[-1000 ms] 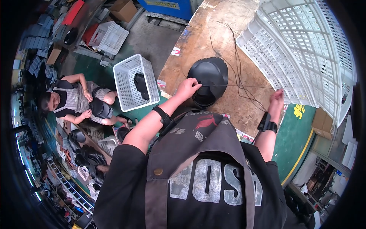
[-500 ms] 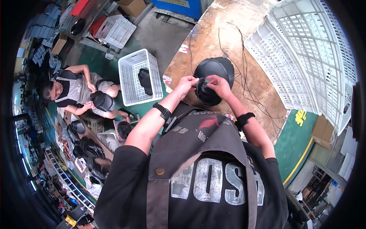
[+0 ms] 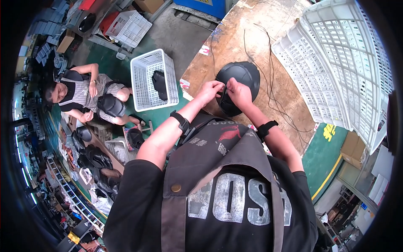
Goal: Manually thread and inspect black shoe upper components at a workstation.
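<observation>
A black, rounded, shell-like piece [image 3: 241, 72] lies on the worn wooden table [image 3: 247, 38] in front of me. It looks smooth and domed, but its kind is unclear. My left hand [image 3: 211, 91] is at its left side, thumb and fingertips pinched together. Close beside it, my right hand [image 3: 239, 94] is raised over the near part of the piece, also in a pinch. Whatever sits between the fingers of either hand is too small or hidden to make out.
Thin dark cords [image 3: 270, 63] trail across the table. Large white plastic crates [image 3: 336, 54] stand at its right. Left of the table, a white crate [image 3: 174, 80] holds a black piece. Further left, a seated person [image 3: 98, 84] has a similar black piece [image 3: 111, 105] on the lap.
My right hand has risen slightly and turned, its fingers closing more tightly. My left hand has stayed about where it was. The seated person's hands have moved apart.
</observation>
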`<state>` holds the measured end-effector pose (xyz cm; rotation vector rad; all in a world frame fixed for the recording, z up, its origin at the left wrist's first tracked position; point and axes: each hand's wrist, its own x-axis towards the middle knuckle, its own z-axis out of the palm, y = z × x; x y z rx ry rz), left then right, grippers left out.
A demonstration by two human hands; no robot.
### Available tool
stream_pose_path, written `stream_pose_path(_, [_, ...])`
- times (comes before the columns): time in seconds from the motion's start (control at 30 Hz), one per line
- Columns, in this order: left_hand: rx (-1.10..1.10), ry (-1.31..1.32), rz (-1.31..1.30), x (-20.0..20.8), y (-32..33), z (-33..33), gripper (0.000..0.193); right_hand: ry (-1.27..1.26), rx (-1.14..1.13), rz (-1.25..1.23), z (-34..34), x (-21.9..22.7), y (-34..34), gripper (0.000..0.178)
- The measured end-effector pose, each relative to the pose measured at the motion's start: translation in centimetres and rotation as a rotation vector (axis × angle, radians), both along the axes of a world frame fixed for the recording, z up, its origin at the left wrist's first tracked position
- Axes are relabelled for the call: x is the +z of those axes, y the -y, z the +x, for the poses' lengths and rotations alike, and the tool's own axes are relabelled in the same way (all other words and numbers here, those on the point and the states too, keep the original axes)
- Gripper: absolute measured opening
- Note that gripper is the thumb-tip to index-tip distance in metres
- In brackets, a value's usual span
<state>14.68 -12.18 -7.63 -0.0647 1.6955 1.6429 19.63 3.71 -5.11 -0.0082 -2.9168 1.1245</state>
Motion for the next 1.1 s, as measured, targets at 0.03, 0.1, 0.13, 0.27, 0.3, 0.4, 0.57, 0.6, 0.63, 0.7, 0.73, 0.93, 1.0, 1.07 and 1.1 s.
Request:
stream_pose_path(0.03, [0.023, 0.008, 0.050, 0.1, 0.0, 0.1, 0.018, 0.027, -0.046, -0.101, 0.0, 0.1, 0.0, 0.025])
stream_pose_path(0.1, [-0.026, -0.015, 0.048, 0.4, -0.6, 0.3, 0.020, 0.117, -0.151, -0.328, 0.1, -3.5, -1.1, 0.024])
stream_pose_path(0.13, [-0.056, -0.032, 0.044, 0.1, -0.6, 0.5, 0.023, 0.216, -0.237, -0.555, 0.1, -3.9, -1.1, 0.024])
stream_pose_path(0.27, [-0.036, -0.081, 0.034, -1.3, -0.3, 0.5, 0.010, 0.124, -0.139, -0.385, 0.4, -2.5, -0.9, 0.024])
stream_pose_path(0.3, [-0.039, -0.082, 0.035, -1.2, -0.4, 0.4, 0.010, 0.123, -0.141, -0.385, 0.4, -2.2, -1.1, 0.024])
stream_pose_path(0.4, [-0.087, -0.154, -0.052, -1.0, -0.5, 0.2, 0.008, 0.240, -0.107, -0.436, 0.6, -0.4, -1.6, 0.032])
stream_pose_path(0.57, [0.451, 0.120, 0.337, -1.1, 3.8, -2.4, 0.013, -0.064, -0.039, 0.154, 2.3, 0.5, -3.9, 0.070])
stream_pose_path(0.6, [0.555, 0.174, 0.441, -1.3, 5.6, -3.5, 0.009, -0.066, -0.132, 0.141, 2.7, 0.3, -4.2, 0.076])
stream_pose_path(0.63, [0.661, 0.223, 0.563, -1.2, 7.1, -4.3, 0.006, -0.067, -0.181, 0.163, 3.0, 0.1, -4.4, 0.081])
stream_pose_path(0.7, [0.751, 0.223, 0.728, -0.2, 9.8, -5.7, 0.005, -0.068, -0.215, 0.169, 3.3, 0.5, -4.6, 0.079])
stream_pose_path(0.73, [0.863, 0.180, 0.682, -0.3, 10.8, -6.2, 0.007, -0.075, -0.242, 0.176, 3.4, 1.0, -4.6, 0.078])
stream_pose_path(0.93, [0.742, -0.071, 0.487, 2.2, 9.0, -7.1, 0.021, 0.038, -0.242, 0.159, 4.6, 0.6, -5.8, 0.061])
stream_pose_path(1.0, [0.535, -0.157, 0.421, 3.6, 5.8, -6.0, 0.037, 0.020, -0.222, 0.155, 5.1, 0.5, -6.2, 0.056])
stream_pose_path(1.07, [0.357, -0.162, 0.330, 4.0, 2.6, -4.4, 0.032, 0.128, -0.201, -0.008, 5.4, 0.7, -6.8, 0.039])
stream_pose_path(1.1, [0.249, -0.169, 0.244, 4.1, 1.2, -3.8, 0.025, 0.129, -0.208, -0.006, 5.5, 0.3, -7.3, 0.039])
